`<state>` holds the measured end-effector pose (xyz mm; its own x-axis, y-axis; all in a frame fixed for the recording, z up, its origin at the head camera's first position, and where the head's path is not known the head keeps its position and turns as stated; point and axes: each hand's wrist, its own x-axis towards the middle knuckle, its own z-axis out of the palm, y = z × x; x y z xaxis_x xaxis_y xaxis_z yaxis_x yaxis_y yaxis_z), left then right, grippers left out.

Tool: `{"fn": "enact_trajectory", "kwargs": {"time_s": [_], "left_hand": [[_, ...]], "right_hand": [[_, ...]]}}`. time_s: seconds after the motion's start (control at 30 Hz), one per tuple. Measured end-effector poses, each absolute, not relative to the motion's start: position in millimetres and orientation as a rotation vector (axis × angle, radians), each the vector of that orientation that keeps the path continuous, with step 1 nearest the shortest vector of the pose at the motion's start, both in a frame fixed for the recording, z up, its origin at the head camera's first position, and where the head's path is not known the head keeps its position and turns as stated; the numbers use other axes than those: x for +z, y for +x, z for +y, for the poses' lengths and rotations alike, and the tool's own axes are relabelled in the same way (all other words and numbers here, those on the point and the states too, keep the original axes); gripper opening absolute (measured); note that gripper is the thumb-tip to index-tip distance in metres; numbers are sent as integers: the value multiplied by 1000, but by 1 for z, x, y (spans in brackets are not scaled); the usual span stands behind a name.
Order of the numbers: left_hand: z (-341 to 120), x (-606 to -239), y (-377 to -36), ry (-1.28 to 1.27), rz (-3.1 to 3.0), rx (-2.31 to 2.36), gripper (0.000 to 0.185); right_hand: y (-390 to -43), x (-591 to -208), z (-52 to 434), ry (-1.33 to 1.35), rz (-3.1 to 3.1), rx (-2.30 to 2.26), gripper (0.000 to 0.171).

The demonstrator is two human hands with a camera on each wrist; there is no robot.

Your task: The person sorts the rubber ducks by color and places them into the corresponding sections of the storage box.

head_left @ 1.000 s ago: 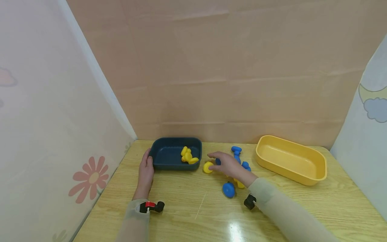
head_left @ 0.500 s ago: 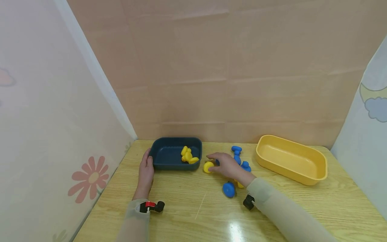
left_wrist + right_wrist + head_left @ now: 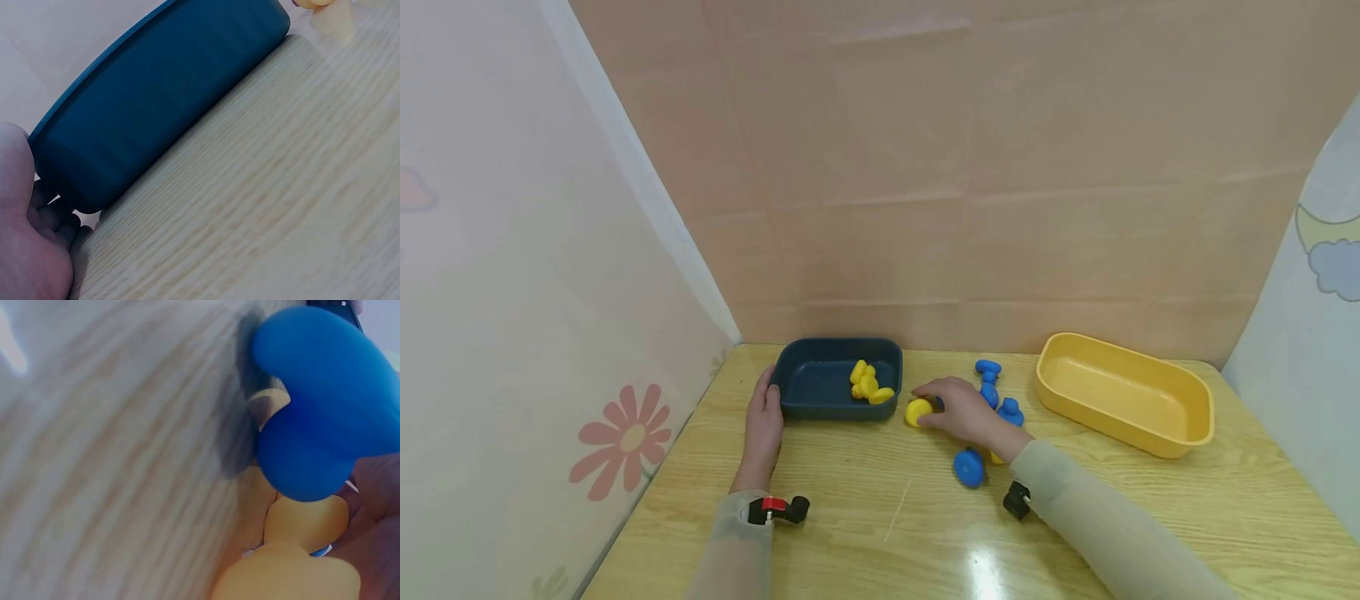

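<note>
A pale wood-grain worktop [image 3: 865, 508] stands in a corner screened by a beige back wall, with light printed curtains at both sides, a flower on the left one and a moon and cloud on the right. The left hand [image 3: 763, 423] lies with straight fingers against the near left end of the dark blue tray [image 3: 808, 392], which holds a few yellow pieces [image 3: 867, 383]. The right hand [image 3: 964, 412] curls over a yellow piece [image 3: 917, 412] on the worktop, just right of that tray, thumb and fingertips pinching it. Blue pieces [image 3: 968, 468] lie around the wrist; the hand covers some of them. A yellow tray [image 3: 1123, 395] sits well to the right. The right wrist view is too close and blurred to sort out
</note>
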<state>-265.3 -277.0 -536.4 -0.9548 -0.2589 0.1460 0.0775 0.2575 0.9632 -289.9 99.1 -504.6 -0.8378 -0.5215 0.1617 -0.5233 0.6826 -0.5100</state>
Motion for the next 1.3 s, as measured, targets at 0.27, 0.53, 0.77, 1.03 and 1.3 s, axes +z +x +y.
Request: {"fn": "enact_trajectory", "kwargs": {"time_s": [0.27,0.53,0.77,1.03,1.3], "left_hand": [[-278,-538,-268,169,-2260,-1755,54],[-277,-537,-269,164,-2259,-1739,53],[-276,-536,-267,166,-2260,-1742,54],[-276,-538,-266,164,-2277,-1732,54],[-278,-537,-266,165,-2288,-1720,55]], "right_hand": [[-289,-503,99,877,-2881,870,41],[-288,-504,99,852,-2876,892,39],[-286,-502,99,838,-2858,958,38],[-285,-501,99,802,-2841,1005,38],[-283,-498,98,782,-2790,1017,39]]}}
